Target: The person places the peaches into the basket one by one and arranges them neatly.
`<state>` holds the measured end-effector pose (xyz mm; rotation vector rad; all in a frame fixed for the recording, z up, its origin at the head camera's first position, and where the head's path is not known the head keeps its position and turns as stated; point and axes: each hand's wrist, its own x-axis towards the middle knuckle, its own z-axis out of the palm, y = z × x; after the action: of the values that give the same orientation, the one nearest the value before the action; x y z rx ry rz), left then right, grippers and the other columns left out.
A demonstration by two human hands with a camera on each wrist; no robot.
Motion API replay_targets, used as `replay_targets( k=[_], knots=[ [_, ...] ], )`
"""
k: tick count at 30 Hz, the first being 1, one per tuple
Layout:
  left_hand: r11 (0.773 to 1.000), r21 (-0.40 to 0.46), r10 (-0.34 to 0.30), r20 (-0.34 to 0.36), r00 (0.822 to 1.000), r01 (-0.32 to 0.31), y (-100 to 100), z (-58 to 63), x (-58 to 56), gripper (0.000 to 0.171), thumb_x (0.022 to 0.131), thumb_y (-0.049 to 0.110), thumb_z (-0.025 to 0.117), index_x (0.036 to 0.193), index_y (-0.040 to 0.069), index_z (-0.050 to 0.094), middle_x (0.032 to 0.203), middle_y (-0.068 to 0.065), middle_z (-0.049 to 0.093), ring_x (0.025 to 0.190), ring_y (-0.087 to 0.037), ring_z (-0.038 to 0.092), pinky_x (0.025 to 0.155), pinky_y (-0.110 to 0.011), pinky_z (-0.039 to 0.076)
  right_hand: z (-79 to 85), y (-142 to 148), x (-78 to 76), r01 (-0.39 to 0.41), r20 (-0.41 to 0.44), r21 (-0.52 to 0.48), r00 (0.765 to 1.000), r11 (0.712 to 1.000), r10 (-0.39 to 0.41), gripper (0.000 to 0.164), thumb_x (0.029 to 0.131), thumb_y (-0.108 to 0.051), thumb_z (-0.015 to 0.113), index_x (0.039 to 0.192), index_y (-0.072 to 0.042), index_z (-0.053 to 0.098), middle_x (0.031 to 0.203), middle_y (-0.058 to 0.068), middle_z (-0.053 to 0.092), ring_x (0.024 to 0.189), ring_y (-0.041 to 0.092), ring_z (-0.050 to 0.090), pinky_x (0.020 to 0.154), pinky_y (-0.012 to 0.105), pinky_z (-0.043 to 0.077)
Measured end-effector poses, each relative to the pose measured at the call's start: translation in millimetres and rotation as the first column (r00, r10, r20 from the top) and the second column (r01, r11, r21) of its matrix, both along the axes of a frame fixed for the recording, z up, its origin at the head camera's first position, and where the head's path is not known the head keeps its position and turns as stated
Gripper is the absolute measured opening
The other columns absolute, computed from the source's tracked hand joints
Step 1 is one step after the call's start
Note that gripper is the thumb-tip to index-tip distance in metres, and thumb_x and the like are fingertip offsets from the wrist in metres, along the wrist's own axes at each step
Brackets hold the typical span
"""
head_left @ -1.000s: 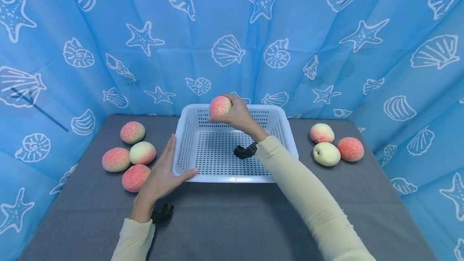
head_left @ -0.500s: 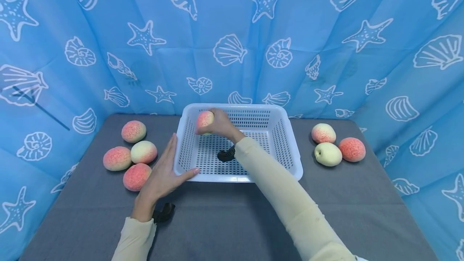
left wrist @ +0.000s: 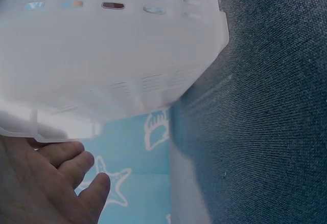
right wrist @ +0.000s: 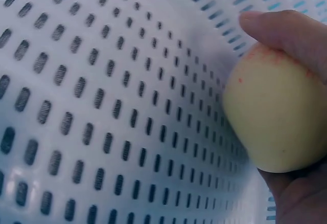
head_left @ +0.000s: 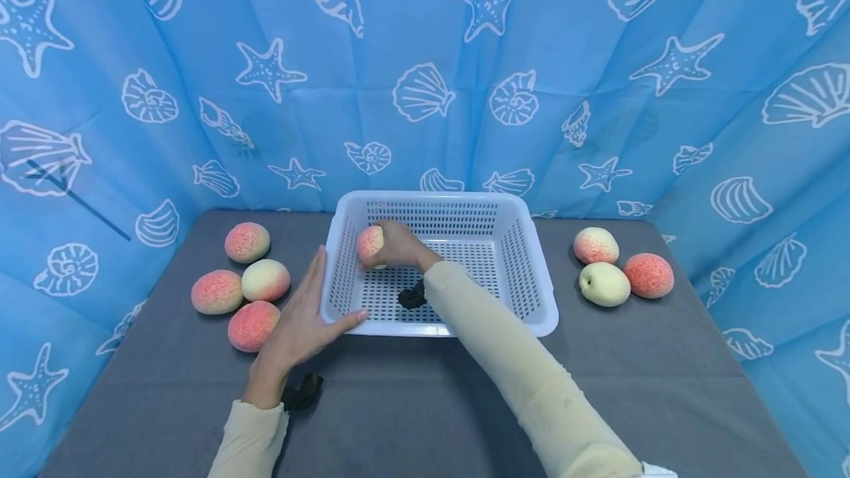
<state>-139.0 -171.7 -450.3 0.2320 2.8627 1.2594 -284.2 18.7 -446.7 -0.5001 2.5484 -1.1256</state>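
Observation:
My right hand (head_left: 401, 246) reaches down into a white slotted plastic basket (head_left: 465, 331) and grips a peach (head_left: 370, 247) near its left end. In the right wrist view the peach (right wrist: 276, 109) shows a pale yellow side with red speckles, thumb and fingers around it, close to the basket floor (right wrist: 102, 111); whether it touches the floor I cannot tell. My left hand (head_left: 302, 327) rests against the basket's near left corner, fingers straight along the left side and thumb on the front rim. The left wrist view shows that hand's fingers (left wrist: 76, 168) at the basket rim.
Several peaches lie left of the basket, one red-pink peach (head_left: 254, 326) close beside my left hand. On the right is a group: a pale yellow peach (head_left: 604, 284), a red one (head_left: 648, 275) and a two-toned one (head_left: 595, 246). A blue shell-print curtain (head_left: 425, 146) hangs behind the grey-covered table (head_left: 398, 419).
My right hand has carried the peach left and down, from above the basket's back rim to inside its left end. My left hand has stayed at the corner.

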Motion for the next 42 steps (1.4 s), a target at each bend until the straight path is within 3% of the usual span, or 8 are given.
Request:
replay_targets(
  k=[6, 12, 19, 29, 37, 42],
  knots=[
    [1.0, 0.002, -0.001, 0.006, 1.0, 0.001, -0.7, 0.9, -0.4, 0.124, 0.081, 0.061, 0.078, 0.161, 0.035, -0.012, 0.17, -0.005, -0.004, 0.148, -0.044, 0.024, 0.11, -0.071, 0.027, 7.0, 6.8, -0.1, -0.009, 0.046, -0.006, 0.999, 1.0, 0.009, 0.087, 0.068, -0.024, 0.096, 0.142, -0.009, 0.053, 0.122, 0.004, 0.064, 0.108, 0.021, 0.062, 0.096, 0.04, 0.052],
    [1.0, 0.019, -0.013, -0.011, 1.0, 0.013, -0.8, 1.9, -0.5, 0.124, 0.081, 0.055, 0.081, 0.161, 0.036, -0.012, 0.17, -0.004, -0.004, 0.15, -0.042, 0.02, 0.11, -0.071, 0.025, 14.8, 17.7, -4.2, -0.043, 0.071, 0.029, 0.997, 0.999, 0.041, 0.098, 0.07, -0.023, 0.095, 0.15, -0.001, 0.045, 0.14, 0.013, 0.057, 0.122, 0.028, 0.058, 0.102, 0.043, 0.048],
    [0.999, 0.031, -0.022, -0.023, 1.0, 0.022, -0.4, 1.8, -0.6, 0.124, 0.081, 0.05, 0.083, 0.161, 0.035, -0.011, 0.17, -0.005, -0.003, 0.149, -0.042, 0.023, 0.11, -0.071, 0.026, 20.2, 30.9, -10.3, -0.026, 0.141, -0.002, 0.99, 1.0, 0.026, 0.087, 0.073, -0.018, 0.092, 0.147, 0.0, 0.05, 0.14, 0.014, 0.057, 0.121, 0.028, 0.058, 0.103, 0.043, 0.048],
    [1.0, 0.003, -0.012, -0.006, 1.0, 0.012, -2.0, -0.3, -0.9, 0.124, 0.081, 0.056, 0.081, 0.161, 0.036, -0.012, 0.17, -0.004, -0.005, 0.15, -0.043, 0.018, 0.111, -0.072, 0.024, 13.7, 24.8, -9.8, 0.014, 0.026, -0.054, 1.0, 0.998, -0.013, 0.05, 0.073, -0.02, 0.093, 0.116, -0.006, 0.073, 0.103, 0.004, 0.07, 0.09, 0.02, 0.065, 0.078, 0.031, 0.056],
    [1.0, -0.01, -0.01, 0.003, 1.0, 0.01, -1.9, 0.8, -1.1, 0.125, 0.079, 0.066, 0.077, 0.161, 0.034, -0.013, 0.17, -0.005, -0.004, 0.149, -0.042, 0.022, 0.111, -0.069, 0.026, 8.7, 8.0, -4.5, 0.084, -0.055, -0.02, 0.995, 0.996, -0.085, 0.053, 0.074, -0.031, 0.093, 0.116, -0.007, 0.072, 0.1, 0.002, 0.069, 0.088, 0.017, 0.064, 0.076, 0.028, 0.054],
    [1.0, -0.012, -0.009, 0.002, 1.0, 0.009, -2.1, -0.3, -1.7, 0.126, 0.079, 0.067, 0.077, 0.161, 0.034, -0.013, 0.17, -0.006, -0.003, 0.148, -0.042, 0.025, 0.111, -0.069, 0.027, 9.5, 4.1, -1.5, 0.112, -0.057, -0.025, 0.992, 0.993, -0.113, 0.049, 0.074, -0.031, 0.093, 0.112, -0.007, 0.073, 0.097, 0.001, 0.069, 0.083, 0.016, 0.063, 0.073, 0.027, 0.053]
  ],
)
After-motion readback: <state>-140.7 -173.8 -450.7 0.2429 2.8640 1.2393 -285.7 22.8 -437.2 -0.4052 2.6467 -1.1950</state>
